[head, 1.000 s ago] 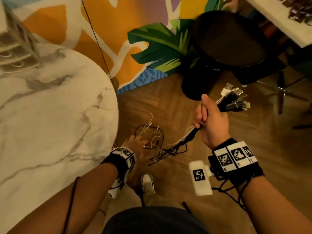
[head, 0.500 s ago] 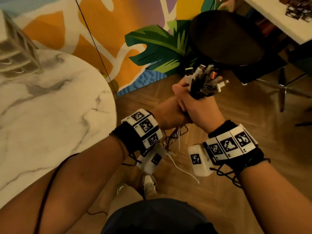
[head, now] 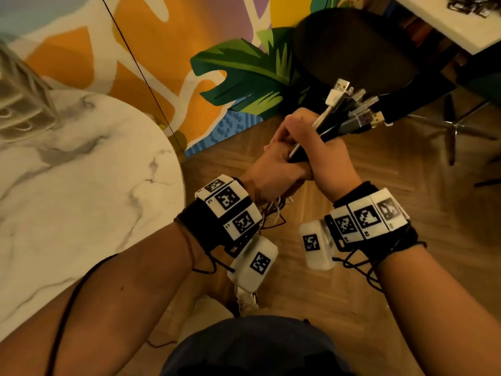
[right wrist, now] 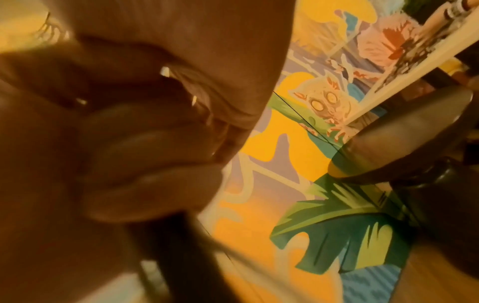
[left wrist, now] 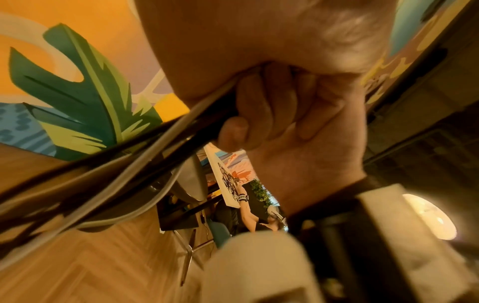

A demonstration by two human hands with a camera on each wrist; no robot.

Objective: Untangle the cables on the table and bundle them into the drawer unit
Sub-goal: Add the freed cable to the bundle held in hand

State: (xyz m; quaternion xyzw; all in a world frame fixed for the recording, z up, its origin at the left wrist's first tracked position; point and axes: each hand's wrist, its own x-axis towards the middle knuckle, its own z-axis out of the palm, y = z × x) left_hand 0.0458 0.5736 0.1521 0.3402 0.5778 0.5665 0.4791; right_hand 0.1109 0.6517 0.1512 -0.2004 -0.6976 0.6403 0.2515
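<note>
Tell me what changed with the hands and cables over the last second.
The left hand came up from the loose cable ends hanging near the floor and now grips the cable bundle just below the right hand. The loose lengths were drawn up with it. The right hand kept gripping the bundle below the plugs, which still fan out above it.

No readable words or brands from my feed. Left wristband (head: 226, 206) and right wristband (head: 366, 219) carry black-and-white square marker codes; tiny digits sit beside the codes, too small for me to read.
</note>
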